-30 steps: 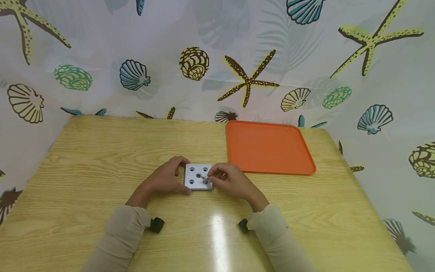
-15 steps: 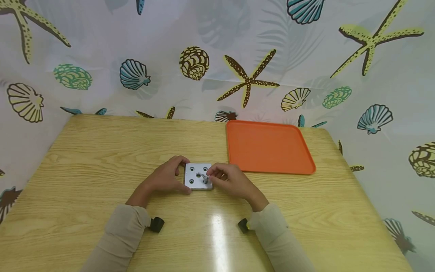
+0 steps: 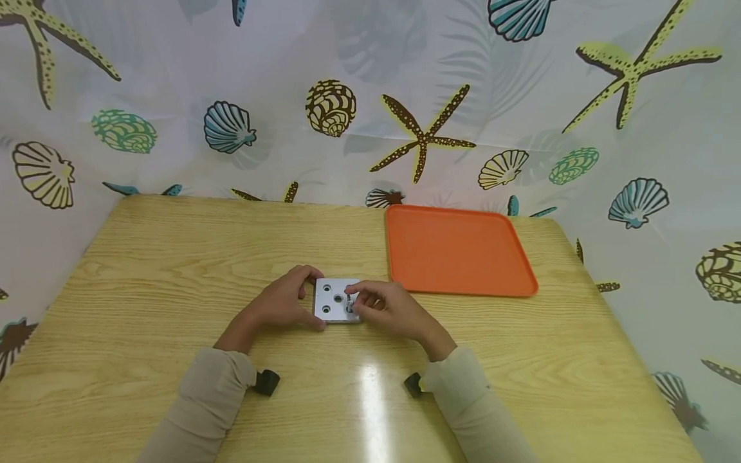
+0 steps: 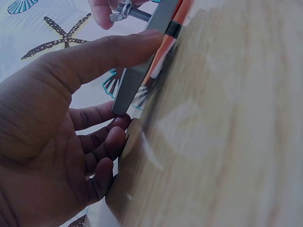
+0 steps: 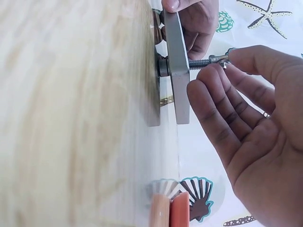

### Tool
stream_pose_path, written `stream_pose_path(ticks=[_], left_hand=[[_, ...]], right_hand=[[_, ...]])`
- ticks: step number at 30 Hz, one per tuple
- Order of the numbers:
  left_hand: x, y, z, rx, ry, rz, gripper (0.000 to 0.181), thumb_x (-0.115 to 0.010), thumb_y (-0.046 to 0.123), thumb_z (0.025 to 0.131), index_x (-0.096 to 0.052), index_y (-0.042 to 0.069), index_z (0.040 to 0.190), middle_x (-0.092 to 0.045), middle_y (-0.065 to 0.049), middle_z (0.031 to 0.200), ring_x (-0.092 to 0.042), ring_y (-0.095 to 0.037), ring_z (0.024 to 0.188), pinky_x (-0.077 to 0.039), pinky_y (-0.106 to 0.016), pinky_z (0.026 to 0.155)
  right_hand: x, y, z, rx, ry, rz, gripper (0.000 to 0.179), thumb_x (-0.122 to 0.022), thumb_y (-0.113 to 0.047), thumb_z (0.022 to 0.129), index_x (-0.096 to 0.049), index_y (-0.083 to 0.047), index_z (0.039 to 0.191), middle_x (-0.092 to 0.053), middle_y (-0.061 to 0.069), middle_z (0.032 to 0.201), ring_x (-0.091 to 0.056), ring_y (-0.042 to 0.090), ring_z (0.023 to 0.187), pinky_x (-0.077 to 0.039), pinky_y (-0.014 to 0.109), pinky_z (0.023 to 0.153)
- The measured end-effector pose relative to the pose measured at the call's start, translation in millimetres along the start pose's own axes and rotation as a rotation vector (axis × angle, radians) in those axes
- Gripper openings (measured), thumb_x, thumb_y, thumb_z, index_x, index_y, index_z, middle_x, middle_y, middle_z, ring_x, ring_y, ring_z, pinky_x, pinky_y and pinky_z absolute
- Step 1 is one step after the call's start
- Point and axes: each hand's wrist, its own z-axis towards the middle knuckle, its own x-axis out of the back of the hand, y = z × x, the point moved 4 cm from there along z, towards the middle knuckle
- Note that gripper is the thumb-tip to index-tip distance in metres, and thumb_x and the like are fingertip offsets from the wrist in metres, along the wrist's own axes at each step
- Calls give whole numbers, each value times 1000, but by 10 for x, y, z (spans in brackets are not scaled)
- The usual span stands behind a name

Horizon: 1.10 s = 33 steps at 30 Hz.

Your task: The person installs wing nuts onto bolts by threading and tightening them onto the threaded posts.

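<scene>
A square silver metal plate (image 3: 332, 314) with several round holes lies between both hands, held slightly above the tabletop by round pieces under it in the right wrist view. A threaded bolt (image 5: 199, 63) stands up through its near right corner, with a wing nut (image 5: 220, 59) near the bolt's top. My left hand (image 3: 282, 301) grips the plate's left side, thumb on the near edge and fingers at the far corner. My right hand (image 3: 395, 310) pinches the wing nut between thumb and fingers, which partly hide it in the head view.
An orange tray (image 3: 463, 251) lies on the wooden table (image 3: 191, 257) at the back right, just beyond the right hand. Behind the table hangs a white curtain (image 3: 278, 58) printed with shells and starfish. A black wrist piece (image 3: 267, 382) shows at the left cuff.
The right fingers have shifted round the wing nut, the index finger reaching further left across it, and the nut's wings have turned. Left hand and plate have stayed put.
</scene>
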Motion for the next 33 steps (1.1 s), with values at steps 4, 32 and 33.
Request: stream_pose_path(ticks=[4,32,33], left_hand=[[-3,-10,3,-3,-1,-4,85,-94,35,65,-51,12,134,-52,-6,119,-45,-21,95,-38,-33,77],[-13,-20,8,1,-13,-19,87,-94,37,65,-50,12,135,-50,-7,122,-45,-22,98,-39,-33,80],[-12,-20,8,0,-13,-18,87,-94,37,65,-50,12,136,-50,-7,122,-45,-22,98,-39,-33,80]], right_hand=[[-5,-1,3,3,-6,2,28,-62,-11,96,-67,-5,123,-68,9,93,-60,10,82,-53,23,74],[9,0,8,28,-2,0,25,-65,-12,96,-67,-4,119,-68,8,90,-60,9,81,-54,23,75],[9,0,8,29,-1,2,25,-65,-12,96,-67,-4,120,-68,8,90,-60,9,81,-54,23,75]])
